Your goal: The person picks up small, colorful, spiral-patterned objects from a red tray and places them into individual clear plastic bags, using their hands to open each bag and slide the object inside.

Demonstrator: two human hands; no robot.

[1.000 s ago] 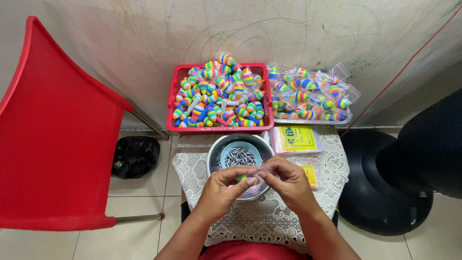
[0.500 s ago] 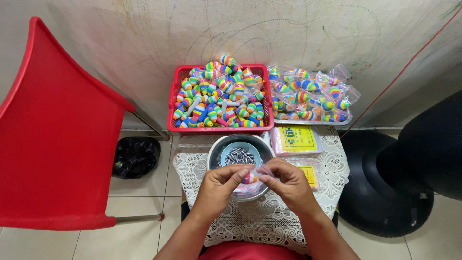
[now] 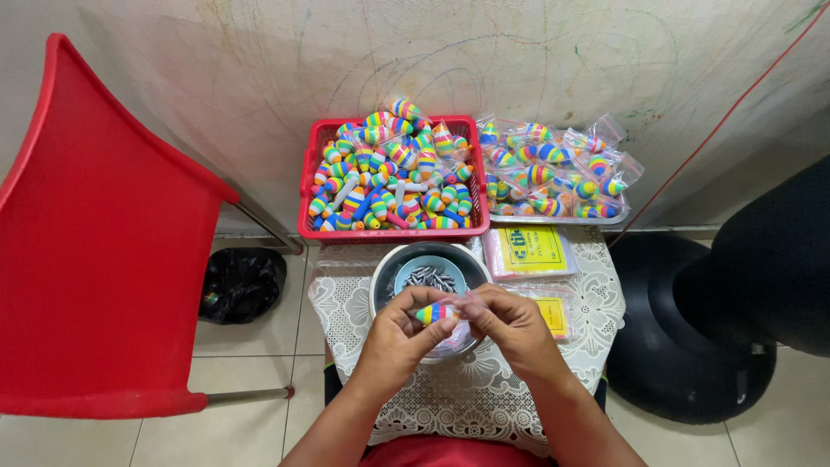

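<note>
While both hands point(image 3: 458, 324) pinch striped oval float point(image 3: 435, 312) — glossy steel bowl point(image 3: 385, 277) beneath.

Both hands' fingers point(image 3: 450, 304) pinch a rainbow-striped float point(image 3: 435, 313) above the metal bowl point(image 3: 385, 275).

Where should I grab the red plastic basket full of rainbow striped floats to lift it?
Probably by the two short end rims of the red plastic basket, one hand from each side. The rainbow striped floats are heaped above the rim, so coming from above looks awkward, and level lifting seems safest.
</note>
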